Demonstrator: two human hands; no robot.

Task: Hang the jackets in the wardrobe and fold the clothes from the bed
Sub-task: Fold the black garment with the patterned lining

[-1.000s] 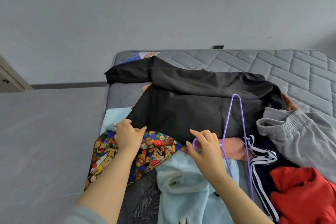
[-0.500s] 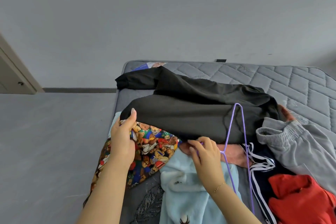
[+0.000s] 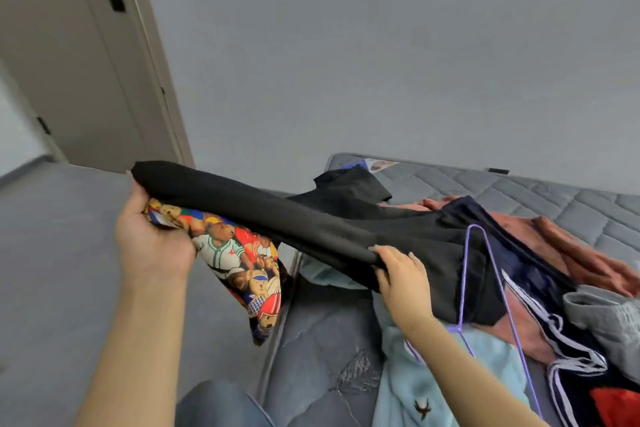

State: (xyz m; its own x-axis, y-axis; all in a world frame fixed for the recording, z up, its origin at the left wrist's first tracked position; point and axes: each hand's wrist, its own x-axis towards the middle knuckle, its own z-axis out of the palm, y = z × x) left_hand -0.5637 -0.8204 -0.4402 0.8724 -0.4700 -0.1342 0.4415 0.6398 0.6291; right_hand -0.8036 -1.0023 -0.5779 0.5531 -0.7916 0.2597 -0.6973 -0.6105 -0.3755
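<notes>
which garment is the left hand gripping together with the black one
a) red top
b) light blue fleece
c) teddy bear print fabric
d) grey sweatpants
c: the left hand grips the teddy bear print fabric along with the end of the black garment, lifted off the bed.

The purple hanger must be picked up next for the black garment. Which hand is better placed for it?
Probably the right hand: it grips the black garment close beside the purple hanger. The left hand, off the bed's side, holds the garment's end and the bear-print cloth.
</notes>
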